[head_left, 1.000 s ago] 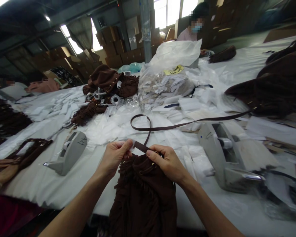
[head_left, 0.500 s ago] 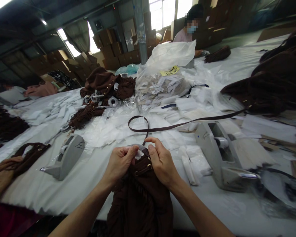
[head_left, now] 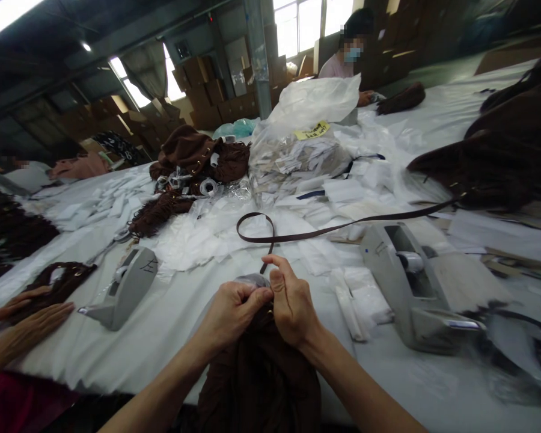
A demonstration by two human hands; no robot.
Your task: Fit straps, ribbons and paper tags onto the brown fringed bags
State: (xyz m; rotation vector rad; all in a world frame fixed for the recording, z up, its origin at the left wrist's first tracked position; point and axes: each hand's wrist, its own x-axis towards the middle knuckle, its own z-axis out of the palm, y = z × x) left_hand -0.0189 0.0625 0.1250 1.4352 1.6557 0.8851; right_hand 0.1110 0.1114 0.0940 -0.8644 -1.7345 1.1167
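Observation:
A brown drawstring bag (head_left: 259, 373) with metal eyelets hangs at the table's front edge, its top gathered between my two hands. My left hand (head_left: 237, 310) is closed with thumb and forefinger pinched at the bag's top. Greyish clear plastic film (head_left: 252, 279) shows just above those fingers. Closed beside it, my right hand (head_left: 293, 300) grips the same top edge, forefinger bent near the strap's end. From there a thin brown strap (head_left: 306, 234) loops across the table to the right. Fingers hide exactly what is pinched.
Grey tape dispensers stand left (head_left: 126, 288) and right (head_left: 408, 288). White paper packets (head_left: 360, 300) lie beside the right one. A large clear plastic bag of paper scraps (head_left: 302, 144) and brown bags (head_left: 184, 150) sit farther back. A co-worker's hands (head_left: 31, 319) rest at left; another person (head_left: 342, 60) is behind.
My hands have drawn together over the bag's top, covering the eyelets seen before. My left hand has moved right. The co-worker's hand at left has flattened on the table.

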